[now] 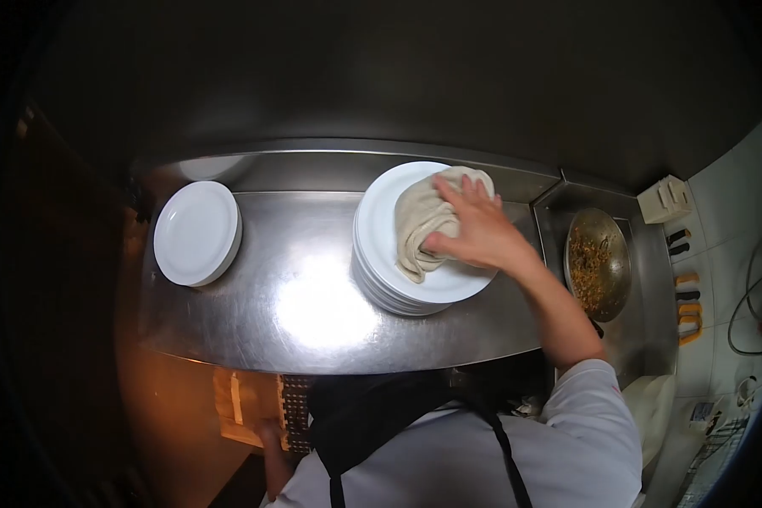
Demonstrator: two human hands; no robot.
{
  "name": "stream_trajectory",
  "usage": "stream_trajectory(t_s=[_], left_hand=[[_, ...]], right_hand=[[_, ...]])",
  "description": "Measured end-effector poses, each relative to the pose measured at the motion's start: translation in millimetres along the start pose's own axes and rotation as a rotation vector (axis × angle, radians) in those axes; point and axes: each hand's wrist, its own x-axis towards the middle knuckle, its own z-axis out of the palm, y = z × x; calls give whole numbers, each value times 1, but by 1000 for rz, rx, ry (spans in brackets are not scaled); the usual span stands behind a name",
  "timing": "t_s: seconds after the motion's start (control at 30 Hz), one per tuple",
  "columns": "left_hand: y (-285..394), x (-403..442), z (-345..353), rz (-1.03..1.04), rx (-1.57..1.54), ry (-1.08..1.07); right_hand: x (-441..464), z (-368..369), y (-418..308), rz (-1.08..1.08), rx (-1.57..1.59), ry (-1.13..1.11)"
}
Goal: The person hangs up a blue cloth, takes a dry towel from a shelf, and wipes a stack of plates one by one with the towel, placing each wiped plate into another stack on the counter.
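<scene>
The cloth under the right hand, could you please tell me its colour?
The cloth is pale beige, seen best in the head view.

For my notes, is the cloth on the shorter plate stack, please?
No, the cloth lies under the right hand on the taller plate stack.

to the right of the steel desk (262,245), a metal pan (614,258) holds crumbly brown food (589,273), with a pale box (665,201), black and orange handles (688,296) and a looping cable (730,328) by the tiled wall (728,220).

Right hand (484,232) palm-down, fingers (451,195) spread; left arm (276,466) low
</scene>
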Motion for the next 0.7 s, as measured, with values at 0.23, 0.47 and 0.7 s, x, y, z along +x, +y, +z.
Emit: stream_trajectory(t_s=[0.23,0.47,0.7], left_hand=[[39,-58,-96,135,-670,648],[180,-151,-222,799,-1043,976],[366,-268,-209,1693,-639,470]], right_hand=[[-1,5,12,-340,192,-221],[41,30,8,-141,-1,86],[-34,13,-24,-491,273,-296]])
